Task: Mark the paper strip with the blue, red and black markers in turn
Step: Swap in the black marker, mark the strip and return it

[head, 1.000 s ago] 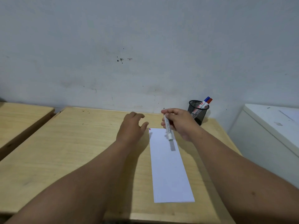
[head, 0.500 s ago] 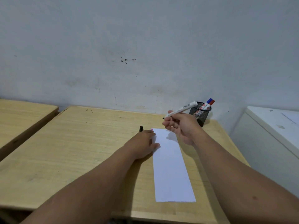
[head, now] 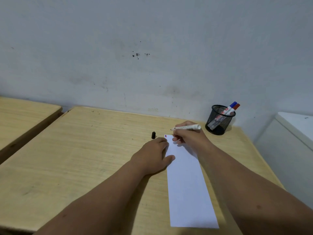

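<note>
A long white paper strip lies lengthwise on the wooden desk, with small blue and red marks at its far left corner. My right hand grips an uncapped white-barrelled black marker, held nearly level just above the strip's far end, tip pointing left. My left hand rests flat on the strip's left edge, fingers spread. The marker's black cap lies on the desk just beyond my left hand. The blue marker and red marker stand capped in the pen cup.
A black mesh pen cup stands at the desk's far right corner by the wall. A second wooden desk sits to the left across a gap. A white cabinet stands to the right.
My left hand pulled off the cap, left it on the desk and settled flat on the strip's edge. My right hand turned the marker from upright to nearly level, tip pointing left.
</note>
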